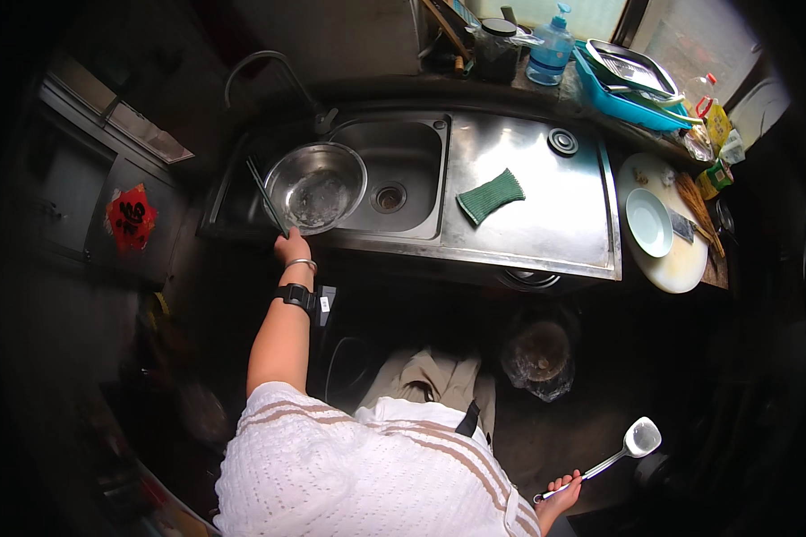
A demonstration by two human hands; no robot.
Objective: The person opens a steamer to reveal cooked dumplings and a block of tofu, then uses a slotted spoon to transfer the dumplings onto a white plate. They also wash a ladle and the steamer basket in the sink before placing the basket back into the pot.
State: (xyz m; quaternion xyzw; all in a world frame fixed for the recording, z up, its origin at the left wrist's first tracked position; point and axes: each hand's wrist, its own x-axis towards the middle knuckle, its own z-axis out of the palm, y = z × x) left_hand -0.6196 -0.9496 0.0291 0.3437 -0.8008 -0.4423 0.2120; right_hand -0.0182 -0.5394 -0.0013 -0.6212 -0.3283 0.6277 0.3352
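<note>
My left hand (292, 246) grips dark chopsticks (263, 191) at the near rim of a stainless steel basin (316, 191). Whether those fingers also pinch the rim, I cannot tell. The basin sits over the left part of the sink (403, 161), its inside wet or streaked. Low on the right, my right hand (564, 495) is closed around the handle of a metal cooking turner (641, 437), whose blade points away from me, up and to the right. A green scouring pad (490, 196) lies on the steel drainboard (544, 221), far from both hands.
A curved faucet (269, 57) rises behind the sink. A steel drain strainer (563, 141) rests on the drainboard. Right of it, a white cutting board (678, 268) bears a pale plate (648, 221) and a cleaver (682, 225). A plastic-lined bin (541, 352) stands on the floor.
</note>
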